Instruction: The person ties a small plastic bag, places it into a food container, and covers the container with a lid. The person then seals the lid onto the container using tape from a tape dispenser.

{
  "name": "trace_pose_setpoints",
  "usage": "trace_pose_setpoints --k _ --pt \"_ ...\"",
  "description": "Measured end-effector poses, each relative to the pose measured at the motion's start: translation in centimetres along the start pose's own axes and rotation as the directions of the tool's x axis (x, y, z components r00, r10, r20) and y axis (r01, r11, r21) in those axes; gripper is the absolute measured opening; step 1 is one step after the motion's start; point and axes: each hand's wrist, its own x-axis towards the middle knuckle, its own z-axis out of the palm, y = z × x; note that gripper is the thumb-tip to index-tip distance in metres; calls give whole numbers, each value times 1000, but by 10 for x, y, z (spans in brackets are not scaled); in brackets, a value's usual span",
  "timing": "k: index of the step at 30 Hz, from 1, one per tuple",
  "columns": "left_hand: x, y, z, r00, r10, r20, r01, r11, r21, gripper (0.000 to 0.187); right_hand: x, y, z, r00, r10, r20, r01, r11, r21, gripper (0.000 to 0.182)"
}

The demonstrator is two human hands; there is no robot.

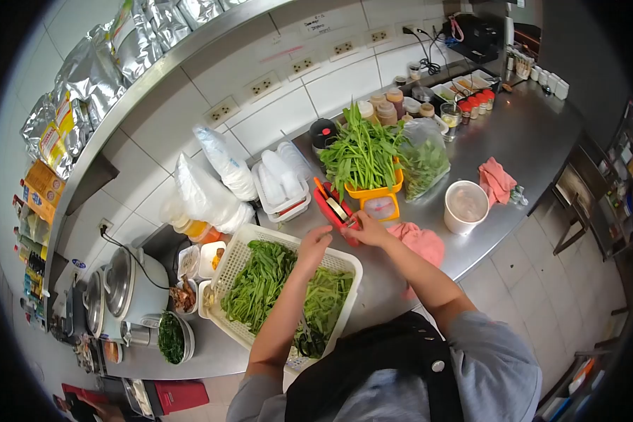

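Observation:
A red tape dispenser [336,208] with a roll of tape stands on the steel counter, in front of an orange basket [375,191] heaped with leafy greens [364,153]. My right hand [371,231] is closed at the dispenser's near end. Just left of it, my left hand [314,246] hovers over the rim of a cream crate [354,261], fingers apart, with nothing visible in them. Cut greens [260,271] fill much of that crate, and a dark-handled tool [309,337] lies among them, partly hidden by my left forearm.
A yellow scale [394,211] sits under the basket. To its right are a plastic bag of leaves [425,158], a white bucket [465,211] and pink cloths [420,243]. White containers [283,186] stand behind the crate. Pots [130,281] occupy the left end.

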Motion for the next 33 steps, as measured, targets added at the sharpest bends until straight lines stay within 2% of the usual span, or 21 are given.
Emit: trace_pose_setpoints --k 1,2,3,4,5,7,8,9,10,11,13,14,16,19,21,22,25,27,30,32,33 --pt "11 -7 -1 987 159 -8 -140 889 436 29 9 1 0 993 104 48 -106 993 55 53" --pt "20 -7 0 987 159 7 -146 889 433 29 14 -13 -5 969 223 102 -226 974 15 41" --pt "30 -7 1 989 144 27 -136 831 539 30 13 -22 -6 968 235 91 -237 971 15 41" --pt "38 -10 1 991 128 46 -127 761 636 32 12 -26 -4 960 260 101 -275 943 189 35" --pt "50 -20 -1 990 125 59 -134 762 633 32 7 -38 -6 954 278 112 -300 886 355 31" --pt "73 -31 -7 967 -154 200 46 886 461 40 -20 -58 -24 944 321 76 -325 864 383 24" --pt "76 -26 -7 965 -156 211 43 887 459 40 -38 -62 -39 980 151 130 -193 882 430 23" --pt "74 -18 -5 934 -272 232 163 902 400 50 -62 -67 -56 984 -24 175 -64 874 481 22" --pt "72 -10 -3 887 -382 261 285 895 343 60 -96 -78 -78 983 13 181 -97 880 465 21" --pt "73 -5 -1 882 -384 272 285 896 341 60 -133 -88 -102 981 50 186 -130 885 448 21" --pt "75 5 5 783 -506 363 323 828 458 74 -198 -93 -140 942 131 309 -268 848 458 19" --pt "74 10 9 761 -527 379 325 814 481 77 -226 -94 -156 948 86 308 -207 898 387 17" --pt "77 6 18 760 -533 372 299 794 529 78 -269 -88 -171 950 53 307 -153 938 311 14" --pt "81 -11 28 764 -537 357 273 771 575 78 -310 -80 -170 940 187 286 -286 888 361 12" --pt "79 -16 33 863 -405 304 217 839 500 65 -319 -70 -163 928 269 258 -345 883 318 12" --pt "82 -31 34 893 -322 314 197 907 372 50 -319 -62 -158 934 253 253 -329 884 333 15" --pt "82 -43 35 916 -241 319 151 947 282 39 -309 -50 -148 933 238 271 -295 935 194 13" --pt "78 -41 40 926 -213 312 136 958 251 39 -299 -50 -144 943 199 265 -256 946 199 17" --pt "61 -11 48 944 -240 227 196 961 197 34 -291 -46 -151 890 132 437 -222 961 163 23" --pt "63 -9 45 872 -384 303 258 887 382 55 -289 -43 -164 841 124 526 -248 953 171 23" --pt "63 -8 44 875 -386 294 263 887 380 55 -287 -41 -172 786 119 607 -276 945 173 23"
